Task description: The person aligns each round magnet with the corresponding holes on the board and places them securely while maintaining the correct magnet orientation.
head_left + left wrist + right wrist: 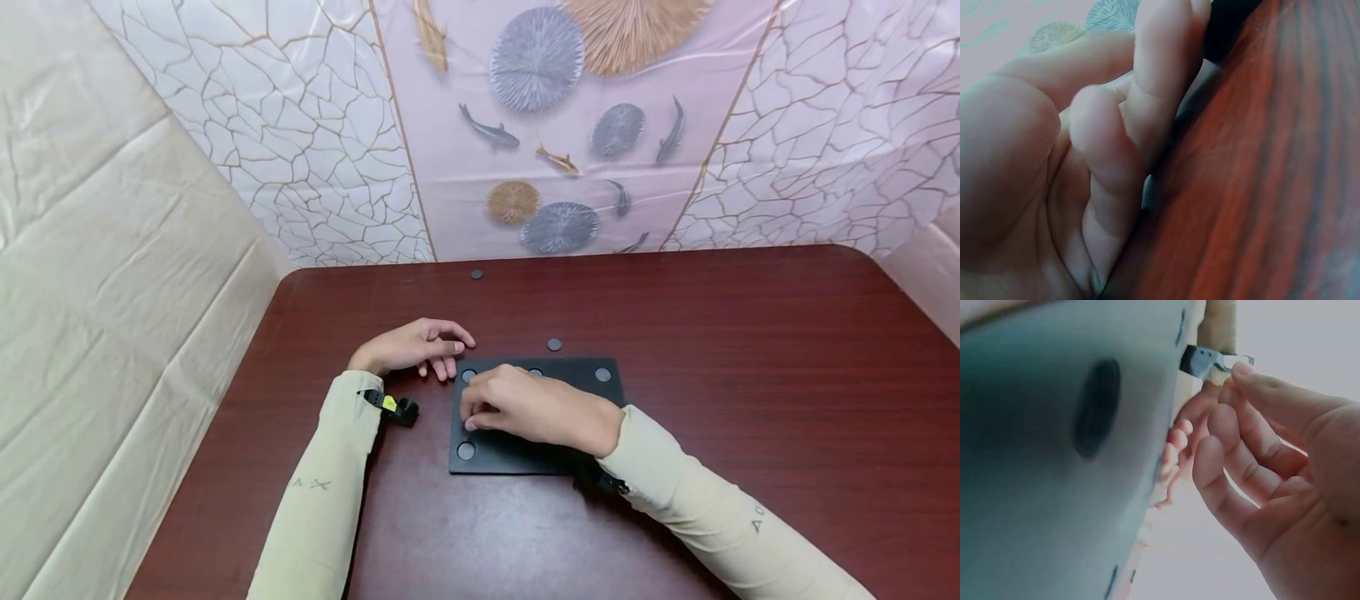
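Observation:
A dark rectangular board (517,458) with round recesses lies on the table; grey round pieces show in it near the corners, including a grey disc (466,451) at the near left. My right hand (540,408) is bent over the board's left half, fingers curled and thumb near the index fingertip. In the right wrist view that hand (1272,462) shows no clear object at its fingertips, and a dark round recess (1097,409) shows in the board. My left hand (416,346) rests loosely beside the board's far left corner, fingers slightly bent, holding nothing visible.
One loose grey disc (554,344) lies just beyond the board's far edge. Another small disc (476,274) is by the table's back edge. Patterned sheeting (322,150) rises behind the reddish-brown table (750,375), and a pale cloth (112,250) hangs at the left.

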Demonstrator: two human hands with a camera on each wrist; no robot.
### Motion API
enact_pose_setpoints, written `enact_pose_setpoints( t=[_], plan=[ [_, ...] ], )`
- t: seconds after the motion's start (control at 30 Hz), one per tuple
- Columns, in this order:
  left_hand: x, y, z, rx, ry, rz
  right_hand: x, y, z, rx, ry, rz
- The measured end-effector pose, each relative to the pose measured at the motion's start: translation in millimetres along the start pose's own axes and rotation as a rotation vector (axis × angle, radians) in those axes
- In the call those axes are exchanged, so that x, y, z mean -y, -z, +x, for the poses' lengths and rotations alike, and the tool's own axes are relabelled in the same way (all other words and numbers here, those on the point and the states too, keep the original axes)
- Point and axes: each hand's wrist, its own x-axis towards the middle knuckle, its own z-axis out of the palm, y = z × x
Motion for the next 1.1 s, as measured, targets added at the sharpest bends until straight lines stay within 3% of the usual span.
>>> enact_pose_setpoints(
  t=[0.4,0.67,1.1],
  plan=[
    [-1.6,-0.9,-1.0,-0.004,0.007,0.003,-20.2,25.3,-10.9,-0.023,-0.096,-0.04],
    [-1.4,-2.3,0.3,-0.006,0.008,0.002,-39.0,42.4,-19.3,-0.056,-0.154,0.041],
    [-3.2,-2.6,-0.2,-0.003,0.0,0.005,-76.6,45.5,-30.5,-0.123,-0.296,0.036]
  ],
)
